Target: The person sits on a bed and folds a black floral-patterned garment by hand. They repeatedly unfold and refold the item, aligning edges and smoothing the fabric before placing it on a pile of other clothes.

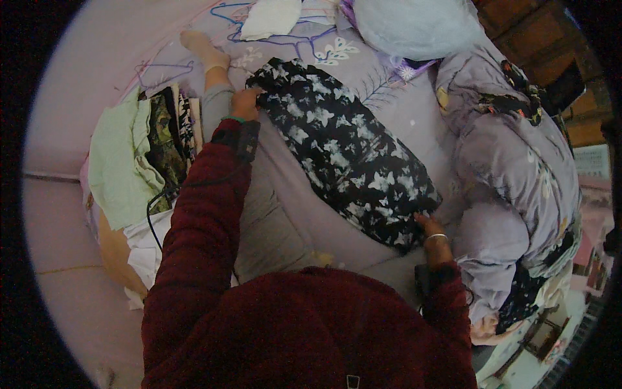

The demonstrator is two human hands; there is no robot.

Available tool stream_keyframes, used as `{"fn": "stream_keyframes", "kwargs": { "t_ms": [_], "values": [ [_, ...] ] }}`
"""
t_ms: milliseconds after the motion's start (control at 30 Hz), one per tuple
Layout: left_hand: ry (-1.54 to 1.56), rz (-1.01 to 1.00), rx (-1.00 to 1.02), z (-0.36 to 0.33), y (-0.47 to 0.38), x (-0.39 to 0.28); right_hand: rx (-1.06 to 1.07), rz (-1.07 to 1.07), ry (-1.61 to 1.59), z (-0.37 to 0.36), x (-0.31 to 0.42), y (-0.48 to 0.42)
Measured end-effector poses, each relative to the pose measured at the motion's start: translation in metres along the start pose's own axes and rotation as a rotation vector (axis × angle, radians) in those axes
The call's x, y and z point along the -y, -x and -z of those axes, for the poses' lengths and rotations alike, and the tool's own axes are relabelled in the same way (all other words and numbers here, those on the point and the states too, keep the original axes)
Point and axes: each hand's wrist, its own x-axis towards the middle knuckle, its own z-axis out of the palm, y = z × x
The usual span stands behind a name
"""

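A black garment with a white butterfly print [345,155] lies stretched in a long folded strip over the pale bedsheet [408,116]. My left hand [246,103] grips its far left end, fingers partly hidden by the cloth. At the near right end, my right hand [431,227] pinches the corner near the edge; a bangle circles that wrist. The cloth runs slantwise between the two hands. What kind of garment it is, I cannot tell.
A stack of folded clothes [121,160] stands left of my outstretched leg [216,73]. Clothes hangers [286,38] and a white cloth [271,19] lie at the far side. A bulky pale bundle [413,26] sits beyond, and a rumpled lilac quilt [495,160] heaps up along the right.
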Motion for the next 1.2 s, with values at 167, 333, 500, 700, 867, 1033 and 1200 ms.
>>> {"fn": "stream_keyframes", "kwargs": {
  "t_ms": [167, 333, 500, 700, 867, 1033, 1200],
  "values": [
    [0.244, 0.246, 0.111, 0.016, -0.002, -0.023, 0.172, 0.082, -0.306, 0.005, 0.009, 0.006],
    [0.881, 0.586, 0.351, 0.033, 0.009, -0.029, 0.064, 0.005, -0.42, 0.014, 0.044, 0.028],
    [1.242, 0.486, 0.8, 0.036, 0.05, -0.042, 0.185, 0.201, -0.472, 0.008, 0.056, 0.048],
    [1.065, 0.376, 0.747, 0.019, 0.08, -0.076, 0.111, 0.12, -0.415, 0.006, 0.041, 0.021],
    [1.227, 0.866, 0.705, 0.05, 0.09, -0.096, 0.035, 0.138, -0.288, 0.01, 0.024, -0.014],
    [1.29, 1.111, 0.584, 0.053, 0.093, -0.099, 0.061, 0.209, -0.051, 0.014, 0.019, -0.027],
    [0.749, 0.716, 0.691, 0.063, 0.093, -0.115, 0.069, 0.054, -0.298, 0.014, 0.036, -0.017]
  ]
}}
